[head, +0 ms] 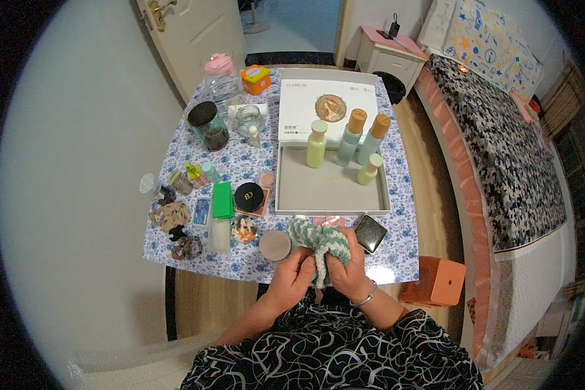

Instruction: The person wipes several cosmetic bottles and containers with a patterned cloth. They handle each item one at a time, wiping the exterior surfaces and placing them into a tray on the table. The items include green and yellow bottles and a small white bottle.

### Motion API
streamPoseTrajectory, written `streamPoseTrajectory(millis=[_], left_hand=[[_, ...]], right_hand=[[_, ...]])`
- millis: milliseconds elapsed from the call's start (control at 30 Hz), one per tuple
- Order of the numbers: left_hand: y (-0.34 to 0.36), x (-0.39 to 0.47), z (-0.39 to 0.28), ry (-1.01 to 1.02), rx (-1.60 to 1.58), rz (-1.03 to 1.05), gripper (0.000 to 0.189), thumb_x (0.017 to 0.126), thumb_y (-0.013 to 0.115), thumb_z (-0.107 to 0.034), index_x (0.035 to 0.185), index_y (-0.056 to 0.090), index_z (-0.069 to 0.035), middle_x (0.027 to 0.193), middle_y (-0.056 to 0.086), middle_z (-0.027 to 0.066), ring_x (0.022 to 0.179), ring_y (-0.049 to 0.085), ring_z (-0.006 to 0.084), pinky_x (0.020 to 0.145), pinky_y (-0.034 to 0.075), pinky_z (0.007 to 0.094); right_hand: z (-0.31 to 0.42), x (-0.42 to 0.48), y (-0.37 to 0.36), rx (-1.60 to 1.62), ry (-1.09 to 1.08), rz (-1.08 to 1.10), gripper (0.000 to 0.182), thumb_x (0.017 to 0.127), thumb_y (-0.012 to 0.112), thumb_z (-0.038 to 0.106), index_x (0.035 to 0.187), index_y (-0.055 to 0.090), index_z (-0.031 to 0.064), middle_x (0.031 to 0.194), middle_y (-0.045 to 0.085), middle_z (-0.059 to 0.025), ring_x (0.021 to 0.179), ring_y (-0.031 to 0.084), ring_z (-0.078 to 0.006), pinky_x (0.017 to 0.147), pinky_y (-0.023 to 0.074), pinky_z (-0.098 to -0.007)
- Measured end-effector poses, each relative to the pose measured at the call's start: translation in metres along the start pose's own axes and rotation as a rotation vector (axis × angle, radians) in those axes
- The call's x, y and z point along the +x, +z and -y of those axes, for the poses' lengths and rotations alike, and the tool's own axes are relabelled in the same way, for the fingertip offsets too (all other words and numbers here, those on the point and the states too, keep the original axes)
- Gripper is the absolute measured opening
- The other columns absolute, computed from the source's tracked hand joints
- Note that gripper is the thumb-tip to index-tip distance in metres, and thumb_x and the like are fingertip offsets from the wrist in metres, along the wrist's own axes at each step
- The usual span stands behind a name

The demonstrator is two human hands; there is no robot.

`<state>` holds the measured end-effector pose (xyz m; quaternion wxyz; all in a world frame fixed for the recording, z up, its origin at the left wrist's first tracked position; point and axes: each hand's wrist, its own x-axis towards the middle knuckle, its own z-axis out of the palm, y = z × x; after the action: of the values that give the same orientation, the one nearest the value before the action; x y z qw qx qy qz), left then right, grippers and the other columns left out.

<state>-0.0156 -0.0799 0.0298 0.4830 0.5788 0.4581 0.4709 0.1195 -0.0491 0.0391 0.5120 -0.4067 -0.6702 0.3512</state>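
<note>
Both hands grip a green-and-white crocheted piece (318,236) over the table's near edge. My left hand (292,273) pinches its lower left side with the thumb on top. My right hand (349,265), with a silver bracelet at the wrist, holds the right side, and its fingers are partly hidden behind the yarn. Just left of the piece lies a round beige lid or container (275,245). A black square compact (370,233) is right of my right hand. Something pink (329,221) shows partly behind the crocheted piece.
An open white box (282,207) holds several upright bottles (317,146). Left of it are a round black compact (248,196), green sponges (223,200), scrunchies (174,216) and glass jars (208,126). An orange stool (434,282) stands right of the flowered tabletop (253,270), near a bed (512,161).
</note>
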Motion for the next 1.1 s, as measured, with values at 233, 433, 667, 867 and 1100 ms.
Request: streamPoseTrajectory(millis=[233,433,667,867,1100], left_hand=[[0.005,-0.001,-0.008,0.053,0.074,-0.093,0.023,0.088,0.042,-0.019,0.093,0.046,0.003,0.07,0.052,0.0095,0.063,0.047,0.012,0.056,0.04,0.0268],[0.012,-0.004,-0.001,0.093,0.066,-0.189,0.025,0.088,0.037,-0.014,0.105,0.041,0.003,0.087,0.053,0.017,0.077,0.053,0.0207,0.066,0.042,0.03],[0.008,-0.003,0.004,0.251,0.259,-0.178,0.034,0.085,0.036,-0.009,0.116,0.034,0.006,0.102,0.046,0.0217,0.092,0.048,0.0324,0.08,0.038,0.0358],[0.008,-0.001,0.006,0.34,0.247,-0.207,0.04,0.085,0.041,-0.011,0.119,0.029,0.006,0.105,0.041,0.021,0.095,0.044,0.0309,0.085,0.033,0.0356],[0.008,-0.004,0.01,0.339,0.042,-0.206,0.042,0.081,0.046,-0.006,0.118,0.029,0.005,0.11,0.04,0.0153,0.1,0.041,0.0232,0.088,0.031,0.0324]], right_hand=[[-0.008,-0.007,0.01,-0.011,-0.065,-0.124,0.027,0.072,0.049,0.011,0.096,0.045,-0.0007,0.079,0.05,-0.0165,0.07,0.052,-0.0327,0.063,0.0425,-0.0343],[-0.003,-0.005,0.015,-0.066,-0.106,-0.098,0.034,0.071,0.05,0.01,0.102,0.043,-0.001,0.091,0.049,-0.0185,0.08,0.05,-0.0327,0.072,0.0409,-0.036],[-0.01,-0.008,0.019,-0.04,-0.056,-0.025,0.045,0.07,0.051,0.011,0.111,0.038,-0.0023,0.1,0.046,-0.0213,0.092,0.048,-0.0351,0.082,0.0376,-0.037],[-0.019,-0.021,0.026,0.17,0.089,0.068,0.034,0.083,0.037,0.017,0.11,0.04,-0.0036,0.107,0.047,-0.0209,0.098,0.047,-0.0333,0.084,0.0365,-0.036],[-0.005,-0.017,0.025,0.245,0.465,0.173,0.034,0.091,0.028,0.023,0.097,0.047,-0.0041,0.088,0.054,-0.0199,0.08,0.052,-0.0282,0.073,0.04,-0.0345]])
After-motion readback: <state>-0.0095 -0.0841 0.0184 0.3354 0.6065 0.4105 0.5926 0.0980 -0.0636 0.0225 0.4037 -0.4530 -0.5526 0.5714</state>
